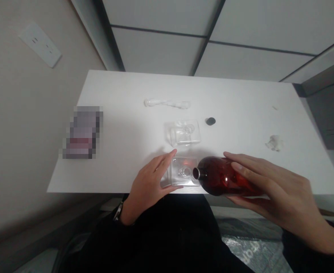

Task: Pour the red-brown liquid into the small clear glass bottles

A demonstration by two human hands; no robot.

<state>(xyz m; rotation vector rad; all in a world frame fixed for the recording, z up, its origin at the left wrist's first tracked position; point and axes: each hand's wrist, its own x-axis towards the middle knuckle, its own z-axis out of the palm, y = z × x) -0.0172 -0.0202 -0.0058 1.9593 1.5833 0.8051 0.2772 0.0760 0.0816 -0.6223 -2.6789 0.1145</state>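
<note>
My right hand (272, 185) is wrapped around a dark red see-through bottle (224, 176), which is tilted with its uncapped mouth to the left. That mouth is close to the round opening of a clear square bottle (184, 178) at the table's front edge. My left hand (152, 176) steadies this clear bottle from the left, thumb on the near side and fingers on the far side. Whether any liquid is flowing I cannot tell. Just behind stands a second clear square bottle (194, 134), and to its right lies a small dark cap (210, 121).
Clear tube-like pieces (167, 103) lie farther back on the white table (121, 132). A blurred-out flat object (83, 132) rests at the left end. Crumpled whitish scrap (275, 143) lies on the right. A wall stands at left, panels behind.
</note>
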